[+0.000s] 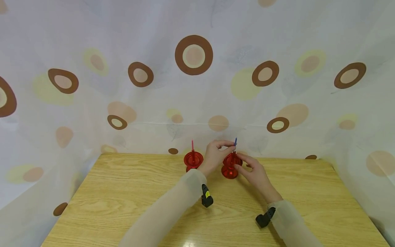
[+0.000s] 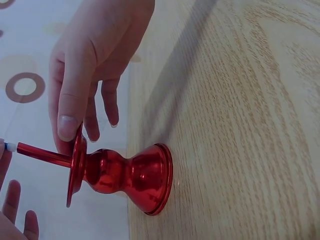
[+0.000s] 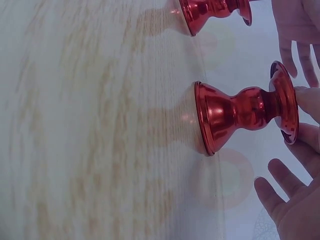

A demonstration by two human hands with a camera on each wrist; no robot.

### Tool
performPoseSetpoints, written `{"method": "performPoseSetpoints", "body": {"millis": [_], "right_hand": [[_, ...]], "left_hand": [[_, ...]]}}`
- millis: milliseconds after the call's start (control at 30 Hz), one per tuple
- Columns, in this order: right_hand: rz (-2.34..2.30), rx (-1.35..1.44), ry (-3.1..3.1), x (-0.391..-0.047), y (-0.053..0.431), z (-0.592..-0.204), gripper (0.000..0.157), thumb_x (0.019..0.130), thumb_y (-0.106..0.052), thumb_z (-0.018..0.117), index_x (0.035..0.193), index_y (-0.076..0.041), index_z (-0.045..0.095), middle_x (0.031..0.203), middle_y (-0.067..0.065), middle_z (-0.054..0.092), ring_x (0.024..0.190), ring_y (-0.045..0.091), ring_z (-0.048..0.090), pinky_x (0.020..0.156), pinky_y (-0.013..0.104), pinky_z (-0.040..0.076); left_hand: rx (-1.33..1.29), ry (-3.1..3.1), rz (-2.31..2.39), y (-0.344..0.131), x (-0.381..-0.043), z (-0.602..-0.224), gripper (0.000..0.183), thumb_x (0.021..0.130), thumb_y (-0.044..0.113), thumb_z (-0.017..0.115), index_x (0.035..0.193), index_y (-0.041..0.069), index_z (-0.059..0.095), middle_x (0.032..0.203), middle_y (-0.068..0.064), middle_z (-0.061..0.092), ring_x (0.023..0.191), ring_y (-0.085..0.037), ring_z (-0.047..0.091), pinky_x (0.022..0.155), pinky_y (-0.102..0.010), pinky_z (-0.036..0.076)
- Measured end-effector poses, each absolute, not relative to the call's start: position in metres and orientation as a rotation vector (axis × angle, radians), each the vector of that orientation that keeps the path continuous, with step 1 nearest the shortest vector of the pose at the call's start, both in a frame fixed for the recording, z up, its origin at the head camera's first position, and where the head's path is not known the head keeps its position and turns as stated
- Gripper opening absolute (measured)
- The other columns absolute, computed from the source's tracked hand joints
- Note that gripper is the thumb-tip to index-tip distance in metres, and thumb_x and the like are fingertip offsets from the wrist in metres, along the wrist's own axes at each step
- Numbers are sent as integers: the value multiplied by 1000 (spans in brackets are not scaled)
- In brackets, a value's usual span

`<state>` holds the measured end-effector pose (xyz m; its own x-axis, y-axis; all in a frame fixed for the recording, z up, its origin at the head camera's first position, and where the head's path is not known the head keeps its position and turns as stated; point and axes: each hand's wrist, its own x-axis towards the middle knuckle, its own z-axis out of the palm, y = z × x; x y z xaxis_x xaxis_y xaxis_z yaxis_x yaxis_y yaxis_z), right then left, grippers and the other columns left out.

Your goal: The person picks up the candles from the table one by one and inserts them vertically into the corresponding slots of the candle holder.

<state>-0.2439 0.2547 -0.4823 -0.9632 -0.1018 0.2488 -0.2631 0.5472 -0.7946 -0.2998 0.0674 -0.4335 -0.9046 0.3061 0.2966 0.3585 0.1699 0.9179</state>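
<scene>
My left hand [image 1: 215, 155] pinches a thin blue candle [image 1: 236, 140] upright over the right-hand red metal candlestick [image 1: 229, 171]. In the left wrist view the candle's pale lower end [image 2: 12, 147] is at the mouth of the candlestick's narrow tube [image 2: 42, 154]; whether it has entered cannot be told. With thumb and fingers, my right hand [image 1: 255, 171] holds the rim of the candlestick's dish [image 3: 287, 102], its other fingers spread. The candlestick's flared base [image 2: 155, 180] stands on the table.
A second red candlestick [image 1: 193, 160] with a pink candle [image 1: 192, 144] in it stands to the left, partly behind my left wrist. The wood table [image 1: 123, 192] ends at a patterned sheet [image 1: 154, 109] behind it.
</scene>
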Motion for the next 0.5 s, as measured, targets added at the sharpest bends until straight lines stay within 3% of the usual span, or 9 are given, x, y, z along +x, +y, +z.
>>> {"method": "performPoseSetpoints", "body": {"millis": [500], "right_hand": [[1371, 311, -2616, -245, 255, -483, 50, 102, -18, 69, 148, -2, 57, 152, 21, 54, 142, 42, 46, 108, 61, 44]], "left_hand": [[-687, -2382, -1866, 67, -301, -439, 21, 98, 19, 75, 116, 11, 81, 117, 1, 77, 116, -13, 62, 110, -43, 46]]}}
